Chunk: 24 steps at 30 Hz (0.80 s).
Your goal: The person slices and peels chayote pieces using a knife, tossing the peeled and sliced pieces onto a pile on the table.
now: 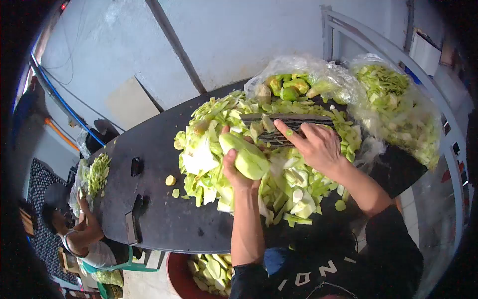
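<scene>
One peeled green fruit is gripped in the left hand, above the pile of pale green pieces on the surface. Because its peeled flesh may be slick, it could be squeezed out and dropped towards 6 o'clock, where the red tub is placed below the edge, at about 7 o'clock of the pile. The right hand is held with the index finger stretched out and the rest curled; whether anything is pinched cannot be told. By it, towards 10 o'clock, a dark ridged piece is seen; if it is edged, a fingertip could be nicked. Loose pieces could be spilled if the clear bag at 2 o'clock were nudged.
</scene>
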Each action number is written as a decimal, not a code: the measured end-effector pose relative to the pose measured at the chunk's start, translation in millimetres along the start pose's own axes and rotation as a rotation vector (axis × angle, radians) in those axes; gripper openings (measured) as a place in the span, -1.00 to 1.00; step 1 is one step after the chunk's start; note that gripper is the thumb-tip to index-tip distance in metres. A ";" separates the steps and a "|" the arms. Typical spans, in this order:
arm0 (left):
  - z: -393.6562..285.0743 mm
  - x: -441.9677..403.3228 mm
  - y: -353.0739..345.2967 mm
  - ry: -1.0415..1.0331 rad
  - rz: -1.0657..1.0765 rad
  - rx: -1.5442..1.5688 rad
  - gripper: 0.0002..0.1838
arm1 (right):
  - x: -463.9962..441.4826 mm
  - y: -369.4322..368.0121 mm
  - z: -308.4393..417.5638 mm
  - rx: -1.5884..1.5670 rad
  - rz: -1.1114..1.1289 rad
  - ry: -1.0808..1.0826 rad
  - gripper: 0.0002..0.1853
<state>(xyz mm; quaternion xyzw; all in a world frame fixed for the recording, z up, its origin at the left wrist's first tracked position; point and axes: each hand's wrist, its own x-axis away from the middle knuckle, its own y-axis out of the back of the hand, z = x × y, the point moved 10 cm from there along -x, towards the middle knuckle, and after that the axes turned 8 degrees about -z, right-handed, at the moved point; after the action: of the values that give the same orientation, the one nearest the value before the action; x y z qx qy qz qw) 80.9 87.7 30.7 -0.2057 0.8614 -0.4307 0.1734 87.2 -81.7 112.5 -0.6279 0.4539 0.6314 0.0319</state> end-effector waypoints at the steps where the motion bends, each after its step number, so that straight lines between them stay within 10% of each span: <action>1: -3.1 1.9 -3.4 0.000 0.000 -0.001 -0.11 | 3.0 -4.4 -5.4 0.016 0.010 -0.014 -0.23; 8: -12.5 28.0 -65.9 -0.446 0.351 -1.155 -0.10 | 15.5 -20.2 -30.3 0.192 0.136 0.076 -0.30; 24: 65.7 -2.7 -95.6 -0.364 0.576 -1.962 0.23 | 19.6 -10.3 -66.3 0.378 0.148 0.260 -0.46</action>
<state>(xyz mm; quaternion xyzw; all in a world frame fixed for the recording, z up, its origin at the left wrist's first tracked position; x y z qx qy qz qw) 134.0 -7.1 71.5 -0.1050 0.8108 0.5550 0.1537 140.0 -126.7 104.2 -0.6517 0.6092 0.4498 0.0438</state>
